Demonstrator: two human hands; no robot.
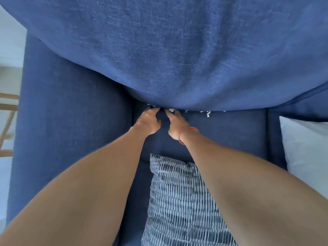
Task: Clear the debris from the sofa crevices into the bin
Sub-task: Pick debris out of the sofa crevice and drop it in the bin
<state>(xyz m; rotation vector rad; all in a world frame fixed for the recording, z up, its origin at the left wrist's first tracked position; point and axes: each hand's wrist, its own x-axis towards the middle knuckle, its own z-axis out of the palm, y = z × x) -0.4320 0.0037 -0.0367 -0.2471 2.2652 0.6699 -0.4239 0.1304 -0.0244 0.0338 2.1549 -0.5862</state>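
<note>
A navy blue sofa fills the view, its big back cushion [177, 50] bulging over the seat [230, 132]. Small white paper scraps [208, 113] lie along the crevice where cushion meets seat. My left hand [148, 122] reaches into the crevice at its left end, fingers curled around a few scraps [152, 106]. My right hand [175, 124], with a red string on the wrist, sits just to its right, fingertips pinching at a scrap [171, 109]. Fingertips of both hands are partly hidden under the cushion. No bin is in view.
A striped grey and white pillow [177, 201] lies on the seat between my forearms. The sofa's left armrest [71, 121] is wide; a white cushion [305, 148] sits at the right. A wooden frame [7, 118] stands on the floor at far left.
</note>
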